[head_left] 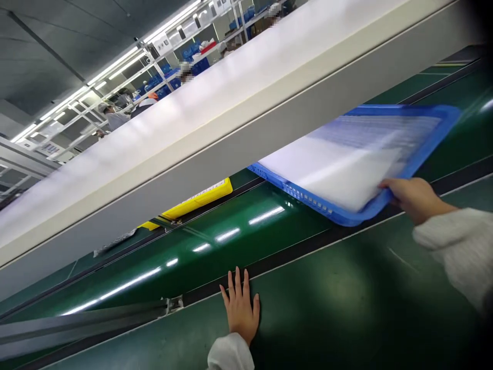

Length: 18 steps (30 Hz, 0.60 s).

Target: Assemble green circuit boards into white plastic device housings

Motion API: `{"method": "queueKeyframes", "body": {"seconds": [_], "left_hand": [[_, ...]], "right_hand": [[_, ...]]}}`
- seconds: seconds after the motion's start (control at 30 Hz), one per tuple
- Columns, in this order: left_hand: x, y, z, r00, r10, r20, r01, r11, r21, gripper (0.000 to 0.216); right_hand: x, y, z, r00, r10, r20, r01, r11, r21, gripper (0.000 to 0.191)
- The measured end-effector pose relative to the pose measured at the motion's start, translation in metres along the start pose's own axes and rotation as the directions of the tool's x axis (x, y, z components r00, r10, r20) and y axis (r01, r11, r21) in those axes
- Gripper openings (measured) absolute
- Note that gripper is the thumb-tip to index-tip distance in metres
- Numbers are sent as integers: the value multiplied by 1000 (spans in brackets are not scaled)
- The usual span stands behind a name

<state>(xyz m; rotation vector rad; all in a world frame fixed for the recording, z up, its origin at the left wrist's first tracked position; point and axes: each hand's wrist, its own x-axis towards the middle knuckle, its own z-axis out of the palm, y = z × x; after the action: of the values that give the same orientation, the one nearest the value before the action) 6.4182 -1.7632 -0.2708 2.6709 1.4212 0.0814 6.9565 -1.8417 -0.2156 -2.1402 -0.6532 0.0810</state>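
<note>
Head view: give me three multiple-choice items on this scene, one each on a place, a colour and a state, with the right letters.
1. Where is the yellow object?
A. In the tray
B. In a hand
C. Partly behind the white beam

2. What colour is the plastic tray?
A. Red
B. Blue
C. Grey

3. How is the left hand?
A. Flat, fingers spread, on the green surface
B. Gripping the tray
C. Closed in a fist

1: C, the beam covers part of it.
2: B, the rim held by the right hand is blue.
3: A, its palm lies down, away from the tray.
</note>
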Motion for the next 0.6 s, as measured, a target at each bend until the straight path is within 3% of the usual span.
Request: {"method": "queueKeyframes", "body": {"seconds": [0.1, 0.2, 0.3, 0.37, 0.4, 0.47, 0.53, 0.6], "left_hand": [[1, 0, -1, 1000, -9, 13, 9, 1000, 19, 64], [-3, 3, -1, 999, -26, 30, 26, 1000, 10, 64], [-6, 4, -2, 999, -37, 34, 37, 999, -8, 63], [1, 4, -7, 998, -66, 23, 67, 997, -41, 59], [10, 4, -12, 995, -95, 11, 96, 993, -70, 55], [42, 3, -27, 987, -158, -23, 153, 980, -130, 49], [92, 1, -46, 986, -156, -58, 146, 977, -155, 49], [153, -4, -67, 990, -114, -77, 105, 987, -119, 50]], "right_hand": [[41, -5, 15, 981, 167, 102, -169, 986, 7, 29], [81, -14, 16, 965, 210, 156, -214, 977, 3, 50], [107, -24, 12, 965, 234, 122, -233, 972, -24, 56], [107, -31, 13, 973, 228, 36, -225, 971, -75, 56], [100, -36, 14, 982, 188, -23, -189, 975, -117, 56], [76, -50, 21, 980, -147, -131, 103, 949, -296, 61], [47, -67, 31, 932, -361, 11, 341, 868, -360, 65], [24, -81, 45, 816, -507, 278, 576, 757, -308, 61]]}}
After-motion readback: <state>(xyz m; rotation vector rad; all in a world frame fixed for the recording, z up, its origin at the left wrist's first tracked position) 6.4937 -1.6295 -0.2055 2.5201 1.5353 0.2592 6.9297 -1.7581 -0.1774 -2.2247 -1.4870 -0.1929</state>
